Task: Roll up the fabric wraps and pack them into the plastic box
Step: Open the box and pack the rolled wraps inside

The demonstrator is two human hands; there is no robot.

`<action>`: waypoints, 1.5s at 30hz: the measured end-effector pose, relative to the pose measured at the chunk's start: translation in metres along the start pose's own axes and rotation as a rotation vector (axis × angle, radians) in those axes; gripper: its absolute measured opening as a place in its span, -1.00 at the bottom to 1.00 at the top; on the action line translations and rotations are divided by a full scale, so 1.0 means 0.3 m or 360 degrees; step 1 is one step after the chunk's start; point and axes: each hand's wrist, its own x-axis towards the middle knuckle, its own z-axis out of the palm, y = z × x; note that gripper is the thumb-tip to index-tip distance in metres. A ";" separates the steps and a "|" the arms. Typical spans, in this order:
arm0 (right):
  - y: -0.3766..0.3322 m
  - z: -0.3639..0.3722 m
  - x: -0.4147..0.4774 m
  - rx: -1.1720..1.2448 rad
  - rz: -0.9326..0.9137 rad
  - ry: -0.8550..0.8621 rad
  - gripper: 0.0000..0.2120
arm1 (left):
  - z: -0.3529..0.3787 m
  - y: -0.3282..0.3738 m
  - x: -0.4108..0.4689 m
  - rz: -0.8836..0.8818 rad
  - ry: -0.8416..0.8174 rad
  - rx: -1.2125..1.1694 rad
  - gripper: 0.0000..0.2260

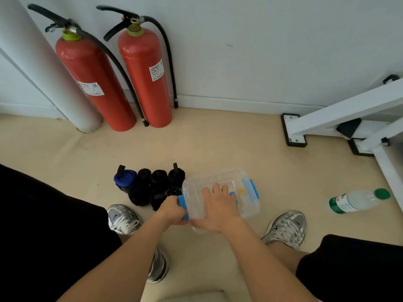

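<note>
Wraps point(152, 186), rolled, lie on the floor point(218, 149) just left of the plastic box point(248, 205). Left hand point(173, 211) has its grip clenched on the blue latch point(183, 207); right hand point(218, 209) presses flat on top, grip released. A hard tug could likely jerk the light box sideways into the rolls.

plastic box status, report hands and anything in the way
Left hand grips blue latch on plastic box, right hand flat on top. Rolled wraps on floor beside it, unpacked. Nothing blocking.
</note>
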 end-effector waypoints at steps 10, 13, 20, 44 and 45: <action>-0.102 0.018 0.019 0.0302 0.0258 -0.0060 0.00 | 0.012 -0.045 0.007 0.0080 0.0048 0.0040 -0.69; -0.082 -0.047 0.006 0.0375 0.0210 -0.0102 -0.03 | 0.029 -0.041 0.006 0.0126 0.0176 0.0399 -0.66; 0.017 -0.279 0.027 0.0475 0.0092 -0.0044 -0.27 | -0.003 -0.068 0.018 0.0054 0.0213 0.1003 -0.53; 0.027 -0.135 0.250 -0.0247 -0.0124 0.0070 -0.60 | -0.327 -0.050 0.108 0.0149 0.1301 0.0463 -0.36; 0.019 -0.128 0.260 -0.0254 -0.0120 0.0057 -0.57 | -0.348 -0.061 0.125 0.0135 0.1215 0.0477 -0.30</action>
